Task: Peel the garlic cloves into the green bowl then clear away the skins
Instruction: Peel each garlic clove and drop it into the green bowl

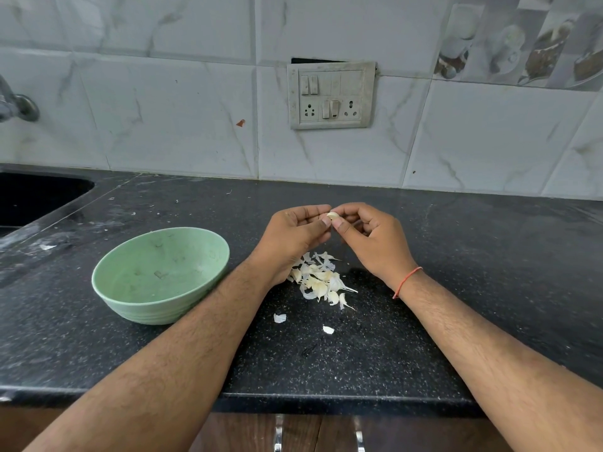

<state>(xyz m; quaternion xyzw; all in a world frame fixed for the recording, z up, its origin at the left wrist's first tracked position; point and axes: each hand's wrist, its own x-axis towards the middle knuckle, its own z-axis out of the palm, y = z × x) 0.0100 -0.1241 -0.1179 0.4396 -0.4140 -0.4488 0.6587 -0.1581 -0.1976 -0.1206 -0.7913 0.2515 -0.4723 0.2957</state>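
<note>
Over the black bench [424, 256], the left hand [293, 233] and right hand [372, 236] pinched one garlic clove [332, 215] between their fingertips. A pile of cloves and skins [321, 282] lay beneath them, the green bowl [156, 301] just left.

Soft, even daylight fills the scene; the dark surface [456, 256] shows faint sheen. Wide-angle distortion bends the wall tiles [163, 125] at the edges, with slight blur there.
</note>
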